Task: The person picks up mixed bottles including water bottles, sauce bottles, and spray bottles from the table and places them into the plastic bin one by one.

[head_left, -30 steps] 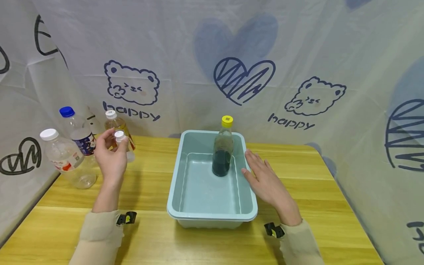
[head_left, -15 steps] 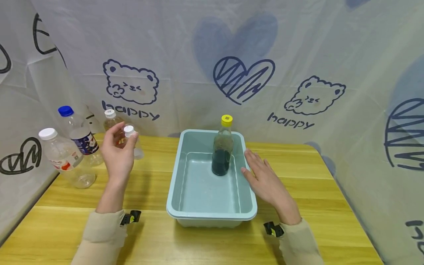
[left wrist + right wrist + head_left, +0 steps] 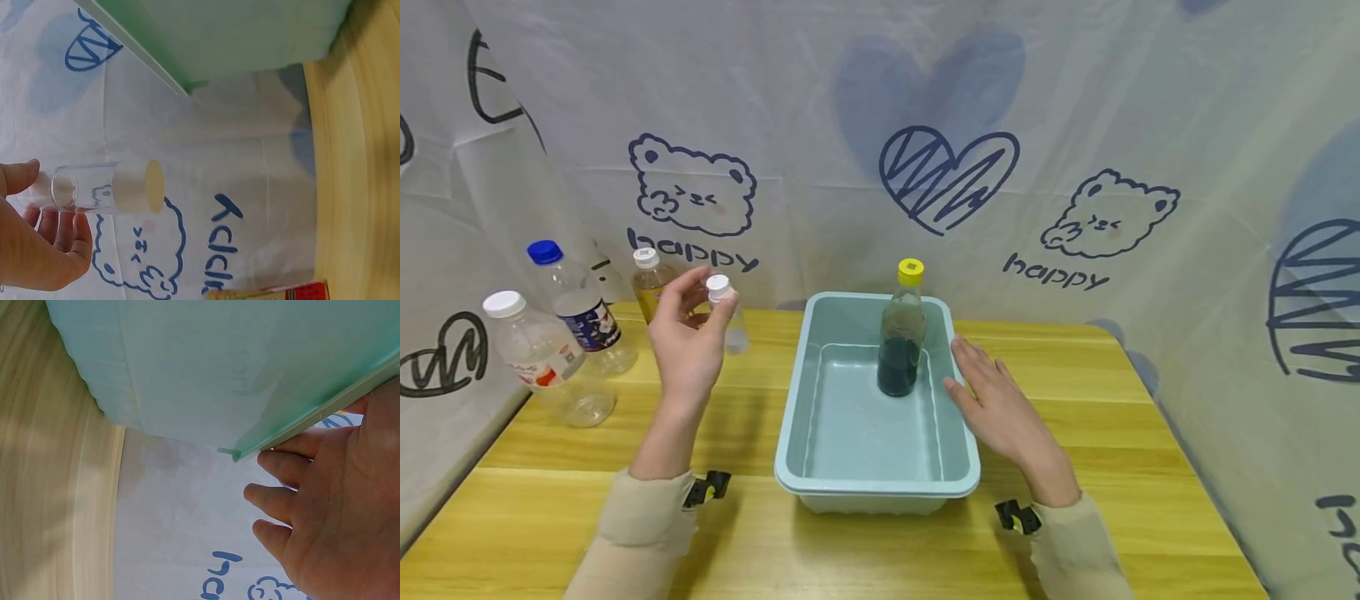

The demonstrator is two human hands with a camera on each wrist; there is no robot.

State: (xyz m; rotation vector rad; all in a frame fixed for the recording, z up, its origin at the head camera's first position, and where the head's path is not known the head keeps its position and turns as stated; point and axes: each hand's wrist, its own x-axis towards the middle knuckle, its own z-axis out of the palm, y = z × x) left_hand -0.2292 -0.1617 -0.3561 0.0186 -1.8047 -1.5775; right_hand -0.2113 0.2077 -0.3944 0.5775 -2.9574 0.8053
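My left hand (image 3: 688, 350) pinches a small clear bottle (image 3: 735, 332) near its white cap, between thumb and fingers. In the left wrist view this bottle (image 3: 94, 186) is held off the table and has whitish contents at its base end. At the right rim of a pale blue plastic basin (image 3: 820, 478), my right hand (image 3: 1000, 408) rests with its fingers straight. The right wrist view shows the right hand (image 3: 331, 500) touching the basin's edge. Inside the basin stands a dark-liquid bottle (image 3: 900, 350) with a yellow cap.
On the table's left stand a white-capped clear bottle (image 3: 550, 367), a blue-capped bottle (image 3: 587, 321) and a bottle of amber liquid (image 3: 651, 287) partly behind the left hand. A printed white curtain (image 3: 820, 167) hangs behind the wooden table (image 3: 1075, 375).
My left hand has moved right with the small bottle, away from the amber bottle towards the basin. The right hand keeps its place at the rim.
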